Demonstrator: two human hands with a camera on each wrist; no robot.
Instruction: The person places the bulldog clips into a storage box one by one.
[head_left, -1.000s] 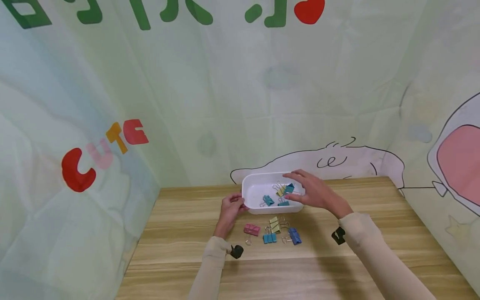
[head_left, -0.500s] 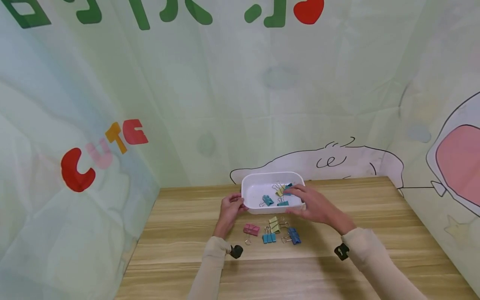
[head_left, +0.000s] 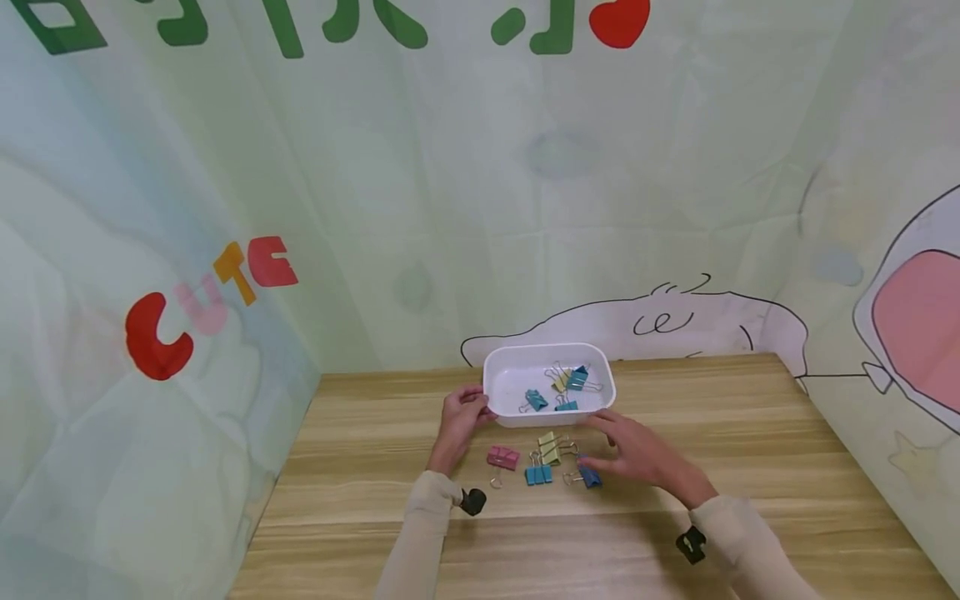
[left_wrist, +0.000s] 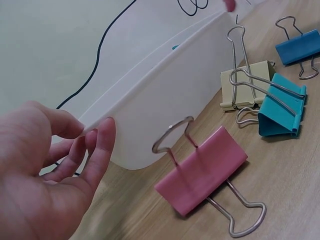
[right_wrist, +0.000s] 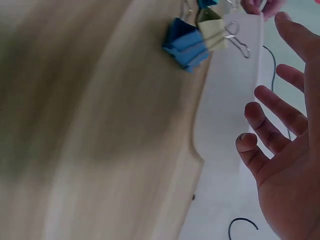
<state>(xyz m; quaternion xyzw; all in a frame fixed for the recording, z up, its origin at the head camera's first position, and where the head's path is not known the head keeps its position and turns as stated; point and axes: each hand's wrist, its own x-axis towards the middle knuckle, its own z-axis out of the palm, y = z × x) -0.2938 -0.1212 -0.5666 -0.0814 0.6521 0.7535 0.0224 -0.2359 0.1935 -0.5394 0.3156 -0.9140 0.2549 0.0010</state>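
My left hand (head_left: 459, 425) pinches the left front corner of a white plastic box (head_left: 525, 421); in the left wrist view thumb and fingers (left_wrist: 104, 145) meet at its rim. Inside the box lie a yellow binder clip and several teal ones (head_left: 535, 400). My right hand (head_left: 637, 450) hovers with spread fingers in front of the box, over a dark blue binder clip (head_left: 591, 477) that it partly hides in the head view. The right wrist view shows nothing in that hand. Left of the blue clip sit a pale yellow clip (head_left: 549, 450), a teal clip (head_left: 538, 475) and a pink clip (left_wrist: 201, 170).
The wooden table (head_left: 360, 517) ends at a printed cloth backdrop (head_left: 420, 208) behind the box. More cloth hangs on the left and right sides. A black wrist camera (head_left: 472, 502) sits on the left sleeve, and another black camera (head_left: 691, 544) on the right.
My right hand has drawn back from above the box toward me, down over the blue clip. A teal clip it was covering in the box now shows fully. The left hand has stayed put.
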